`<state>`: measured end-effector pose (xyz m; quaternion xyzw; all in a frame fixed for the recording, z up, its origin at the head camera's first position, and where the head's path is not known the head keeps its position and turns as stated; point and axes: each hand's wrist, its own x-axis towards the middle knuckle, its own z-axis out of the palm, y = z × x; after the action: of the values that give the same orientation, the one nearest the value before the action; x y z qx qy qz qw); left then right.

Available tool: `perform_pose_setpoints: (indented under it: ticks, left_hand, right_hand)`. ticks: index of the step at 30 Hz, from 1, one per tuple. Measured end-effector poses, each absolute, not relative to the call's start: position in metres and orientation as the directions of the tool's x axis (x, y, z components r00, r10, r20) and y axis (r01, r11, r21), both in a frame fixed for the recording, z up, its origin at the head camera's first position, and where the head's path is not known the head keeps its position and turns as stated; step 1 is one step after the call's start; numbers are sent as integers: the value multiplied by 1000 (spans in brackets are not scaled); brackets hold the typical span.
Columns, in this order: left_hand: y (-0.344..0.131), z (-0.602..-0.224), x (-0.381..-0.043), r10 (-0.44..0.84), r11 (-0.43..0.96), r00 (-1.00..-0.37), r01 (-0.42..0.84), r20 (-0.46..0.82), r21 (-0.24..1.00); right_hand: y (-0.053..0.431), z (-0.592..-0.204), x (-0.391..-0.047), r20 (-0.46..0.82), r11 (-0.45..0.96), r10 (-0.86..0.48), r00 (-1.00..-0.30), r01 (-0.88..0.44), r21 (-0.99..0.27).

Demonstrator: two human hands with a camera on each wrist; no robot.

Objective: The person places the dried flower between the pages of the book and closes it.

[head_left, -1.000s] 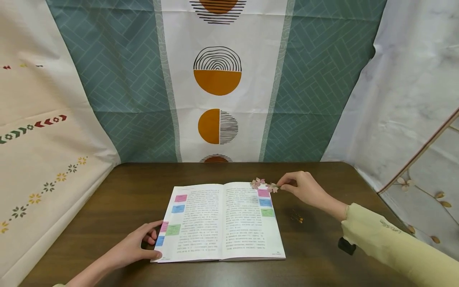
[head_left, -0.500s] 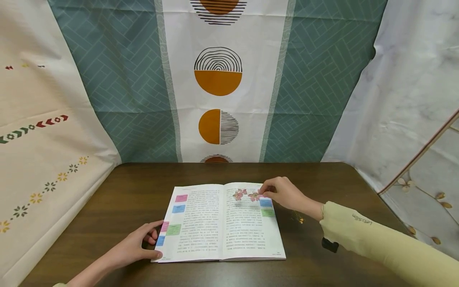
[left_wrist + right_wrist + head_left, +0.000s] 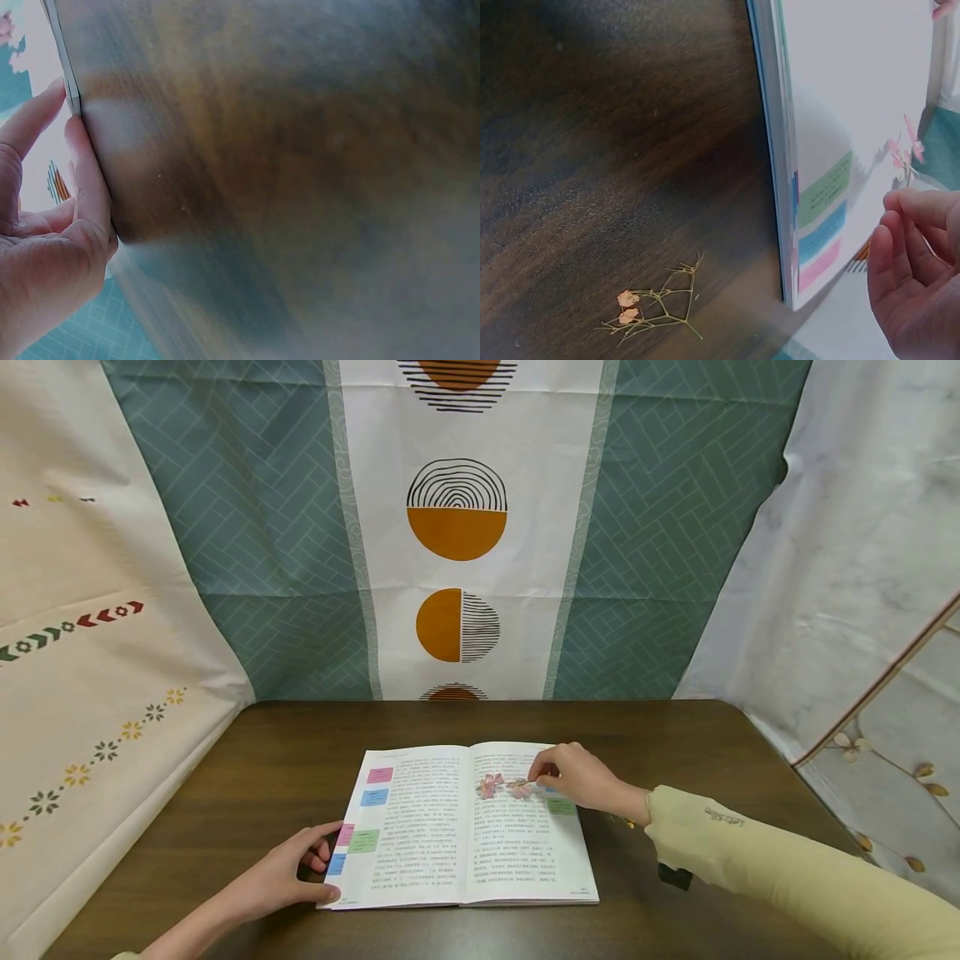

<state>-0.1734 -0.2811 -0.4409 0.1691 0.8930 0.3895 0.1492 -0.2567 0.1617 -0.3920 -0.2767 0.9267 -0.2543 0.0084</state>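
Observation:
An open book [image 3: 420, 852] with printed pages and coloured sticky tabs lies on the table. My left hand [image 3: 288, 875] is at its left edge, thumb on the lower corner of the page and fingers along the side; in the left wrist view, the fingertips [image 3: 54, 94] hold that edge. Over the upper part of the right page, my right hand [image 3: 581, 777] pinches a pink flower sprig [image 3: 491, 786] by its stem. Its blossoms [image 3: 907, 150] point toward the middle of the book. The hand covers part of the tabs on the right page.
A dried sprig with small orange flowers [image 3: 656, 307] lies on the brown table [image 3: 300, 727] to the right of the book, partly behind the right wrist in the head view. Patterned cloths [image 3: 270, 527] hang behind and beside the table.
My right hand has moved left and toward me, carrying the flower sprig from the page's upper right corner to over the right page. The left hand and the book stay in place.

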Motion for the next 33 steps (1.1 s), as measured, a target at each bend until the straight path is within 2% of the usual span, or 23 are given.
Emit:
perform_pose_setpoints:
  ticks: [10,33]
  left_hand:
    - [-281,-440,-172,413,638,-901,180,-134,749]
    - [-280,-439,-172,416,631,-901,188,-124,753]
  right_hand:
    - [156,-399,-258,137,795,-488,-862,-504,-338]
    - [152,-402,-256,110,815,-471,-875,-480,-324]
